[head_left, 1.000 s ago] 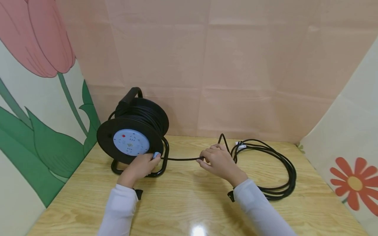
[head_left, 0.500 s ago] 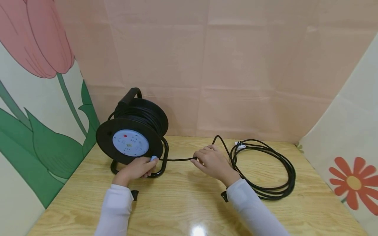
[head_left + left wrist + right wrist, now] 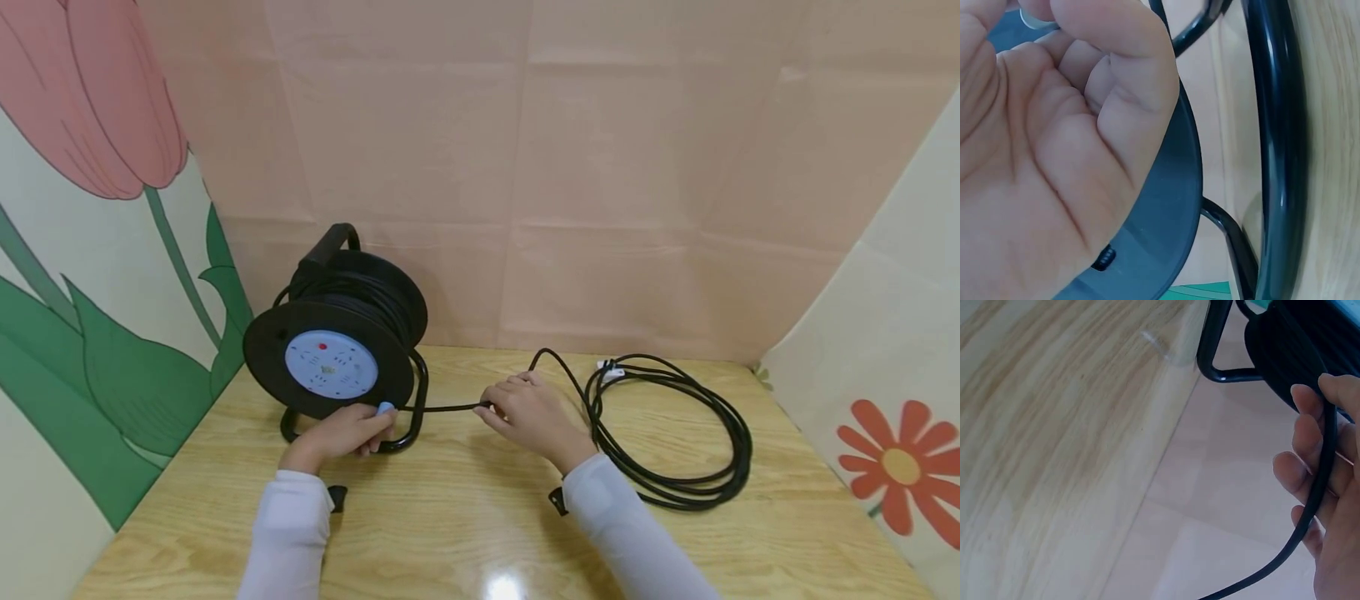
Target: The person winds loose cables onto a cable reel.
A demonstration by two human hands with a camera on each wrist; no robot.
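A black cable reel [image 3: 262, 358] with a light blue socket plate [image 3: 331, 364] stands on the table's left side. At the plate's lower right, my left hand [image 3: 341, 435] grips a small light blue knob [image 3: 385, 407] on the reel; its curled fingers partly hide the knob. Between the hands a black cable [image 3: 450, 408] runs nearly straight from the reel. My right hand [image 3: 531, 418] pinches this cable between thumb and fingers, and in the right wrist view the cable [image 3: 1319, 487] crosses the fingers. Behind that hand it arches toward a loose coil [image 3: 738, 442].
The reel's black tubular stand [image 3: 420, 400] rests on the wooden table [image 3: 442, 533]. A white tag [image 3: 611, 372] sits on the coil at right. A pink backdrop [image 3: 510, 167] rises behind the table, and flower-printed sheets flank it.
My right hand has slid left toward the reel, still pinching the cable. My left hand has moved slightly down and left with the knob, and the socket plate has turned a little clockwise.
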